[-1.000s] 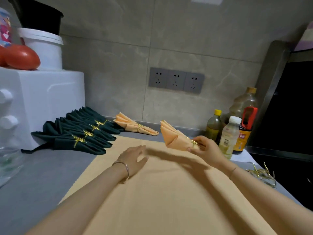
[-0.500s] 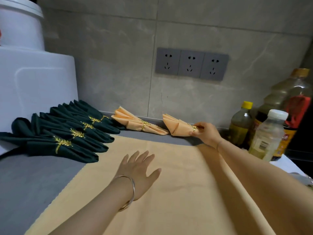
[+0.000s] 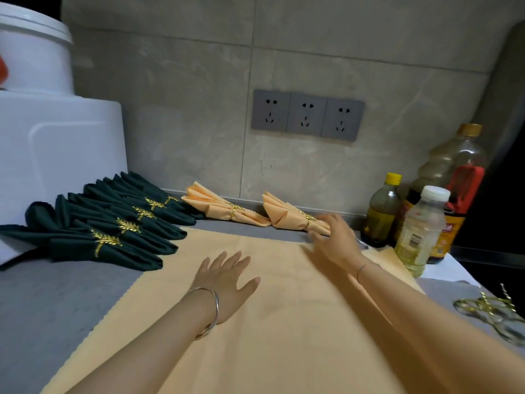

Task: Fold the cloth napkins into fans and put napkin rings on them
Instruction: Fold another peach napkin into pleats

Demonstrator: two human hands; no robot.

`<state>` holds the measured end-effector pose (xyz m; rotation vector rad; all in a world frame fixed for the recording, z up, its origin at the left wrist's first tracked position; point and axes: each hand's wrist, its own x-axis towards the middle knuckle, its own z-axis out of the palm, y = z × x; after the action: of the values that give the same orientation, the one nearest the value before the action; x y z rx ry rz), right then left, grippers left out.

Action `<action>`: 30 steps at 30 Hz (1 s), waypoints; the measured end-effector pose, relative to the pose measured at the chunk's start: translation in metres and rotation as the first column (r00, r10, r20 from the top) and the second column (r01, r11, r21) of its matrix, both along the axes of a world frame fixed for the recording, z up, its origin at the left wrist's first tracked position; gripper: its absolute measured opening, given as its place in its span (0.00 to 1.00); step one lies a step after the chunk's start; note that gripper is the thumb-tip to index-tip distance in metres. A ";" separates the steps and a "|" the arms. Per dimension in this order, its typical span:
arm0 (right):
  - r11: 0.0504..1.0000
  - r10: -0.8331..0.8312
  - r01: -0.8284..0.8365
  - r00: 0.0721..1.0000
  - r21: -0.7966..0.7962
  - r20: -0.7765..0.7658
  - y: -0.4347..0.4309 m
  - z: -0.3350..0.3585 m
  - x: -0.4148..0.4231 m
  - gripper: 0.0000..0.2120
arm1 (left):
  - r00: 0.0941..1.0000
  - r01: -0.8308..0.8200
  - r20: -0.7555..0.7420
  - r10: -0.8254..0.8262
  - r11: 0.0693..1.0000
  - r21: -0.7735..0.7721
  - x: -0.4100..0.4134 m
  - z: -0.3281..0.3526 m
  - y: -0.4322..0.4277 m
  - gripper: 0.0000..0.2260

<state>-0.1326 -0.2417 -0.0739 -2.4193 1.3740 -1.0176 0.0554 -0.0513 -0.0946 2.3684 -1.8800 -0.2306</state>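
Step in hand, I'd say: setting down a finished peach fan (image 3: pixel 287 217) at the far edge of the counter (image 3: pixel 56 302), nr the wall, just right of another peach fan (image 3: pixel 224 207). Right hand (image 3: pixel 335 240) is over its narrow tail, blurred; can't tell if the grip is clamped on cloth or off it. Left hand (image 3: pixel 227 280) lies flat, grip apart, on the flat peach napkin (image 3: pixel 284 336) spread in front.

Next, prob.: right hand to that napkin, start pleating, then take one of the gold rings (image 3: pixel 488 308) at near right.

The fan: pleats splay left, pinched w/ a gold leaf ring (image 3: pixel 308 220), lying on its side. Dark green fans (image 3: pixel 113 231) look done, far left.
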 end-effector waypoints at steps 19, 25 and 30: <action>0.889 0.389 -0.244 0.849 0.387 -0.359 0.316 -0.010 -0.152 0.41 | 0.958 0.286 -0.049 -0.283 0.956 0.065 -0.095 0.008 0.189 0.32; 0.883 0.414 -0.276 0.840 0.380 -0.351 0.368 -0.005 -0.172 0.37 | 0.936 0.349 -0.070 -0.345 0.935 0.067 -0.110 0.011 0.239 0.35; 0.896 0.425 -0.302 0.795 0.326 -0.433 0.390 -0.006 -0.182 0.43 | 0.916 0.400 -0.043 -0.398 0.912 0.087 -0.117 0.011 0.262 0.43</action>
<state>-0.3149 0.1486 -0.0801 -2.7016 0.9903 -0.1171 -0.0621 0.2110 -0.0835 1.9926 -2.3753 -0.3877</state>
